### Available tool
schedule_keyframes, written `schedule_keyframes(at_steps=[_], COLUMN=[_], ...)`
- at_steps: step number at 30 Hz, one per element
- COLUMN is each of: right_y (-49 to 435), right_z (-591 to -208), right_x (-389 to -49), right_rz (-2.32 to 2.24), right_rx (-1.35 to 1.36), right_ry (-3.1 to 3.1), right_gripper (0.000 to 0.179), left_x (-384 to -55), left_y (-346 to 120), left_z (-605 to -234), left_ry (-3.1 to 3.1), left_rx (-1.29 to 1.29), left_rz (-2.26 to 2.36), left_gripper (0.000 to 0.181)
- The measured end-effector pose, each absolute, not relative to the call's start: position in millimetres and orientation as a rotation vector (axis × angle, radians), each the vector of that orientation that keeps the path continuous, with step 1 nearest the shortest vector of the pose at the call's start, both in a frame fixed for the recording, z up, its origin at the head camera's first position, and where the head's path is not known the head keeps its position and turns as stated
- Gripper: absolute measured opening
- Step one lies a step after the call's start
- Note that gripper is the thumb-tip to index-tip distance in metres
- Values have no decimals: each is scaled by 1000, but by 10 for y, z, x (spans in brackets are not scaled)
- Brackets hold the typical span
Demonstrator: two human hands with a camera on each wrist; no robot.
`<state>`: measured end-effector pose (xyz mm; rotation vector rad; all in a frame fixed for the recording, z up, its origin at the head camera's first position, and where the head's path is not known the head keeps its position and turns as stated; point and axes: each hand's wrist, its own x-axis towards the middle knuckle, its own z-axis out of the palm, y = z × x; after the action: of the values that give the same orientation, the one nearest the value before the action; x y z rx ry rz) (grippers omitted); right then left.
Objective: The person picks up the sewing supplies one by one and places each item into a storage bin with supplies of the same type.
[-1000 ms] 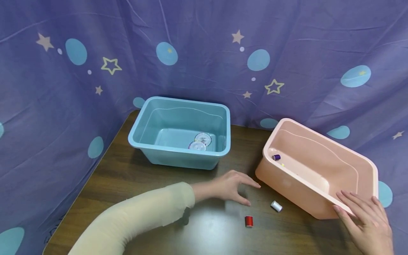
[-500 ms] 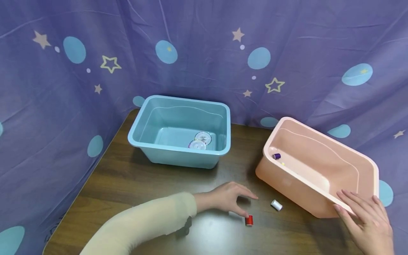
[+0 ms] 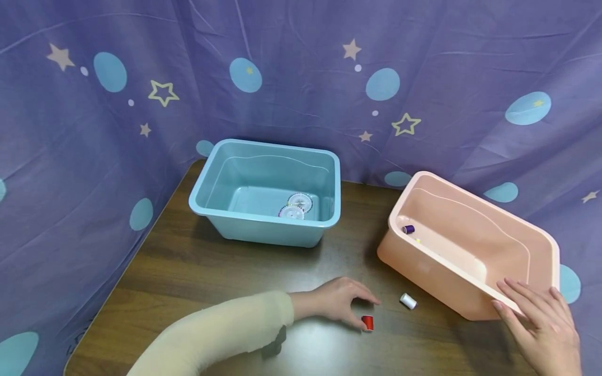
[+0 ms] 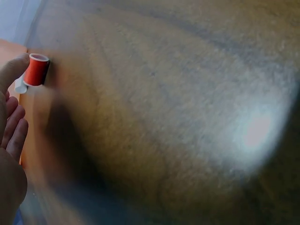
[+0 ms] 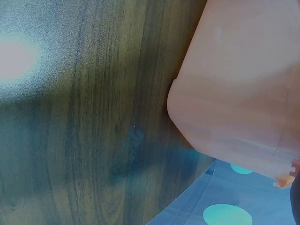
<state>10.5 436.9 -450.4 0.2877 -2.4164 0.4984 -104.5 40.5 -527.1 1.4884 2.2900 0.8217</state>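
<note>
A red spool of thread [image 3: 368,322] stands on the wooden table, and my left hand [image 3: 336,303] is over the table beside it. The thumb tip lies right at the spool in the head view, while the other fingers arch apart from it beyond. In the left wrist view the thumb [image 4: 16,68] meets the side of the red spool [image 4: 36,70]. A white spool of thread [image 3: 408,301] lies just to the right. My right hand [image 3: 541,318] rests on the near right rim of the pink bin [image 3: 423,266], fingers extended over its inside.
A blue bin [image 3: 263,230] at the back left holds two clear discs of pins [image 3: 300,202]. Inside the pink bin lie a purple spool [image 3: 408,229] and a small yellow thing [image 3: 417,241]. A purple patterned curtain [image 3: 301,78] hangs behind the table [image 3: 188,282].
My left hand has come down and toward me, from near the pink bin to the red spool, its thumb now at the spool. My right hand stays on the rim.
</note>
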Motion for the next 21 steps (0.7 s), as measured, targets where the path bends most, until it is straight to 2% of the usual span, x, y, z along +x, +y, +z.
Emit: schedule_keyframes(at_steps=[21], right_y=[4359], right_z=[-4501], right_x=[116], right_rz=[512], right_rx=[269], right_ry=[-2434], right_gripper=[73], left_x=[-875], left_y=[434], left_z=[-5362], left_ry=[2299], left_rx=[1557], left_rz=[789], left_gripper=[38])
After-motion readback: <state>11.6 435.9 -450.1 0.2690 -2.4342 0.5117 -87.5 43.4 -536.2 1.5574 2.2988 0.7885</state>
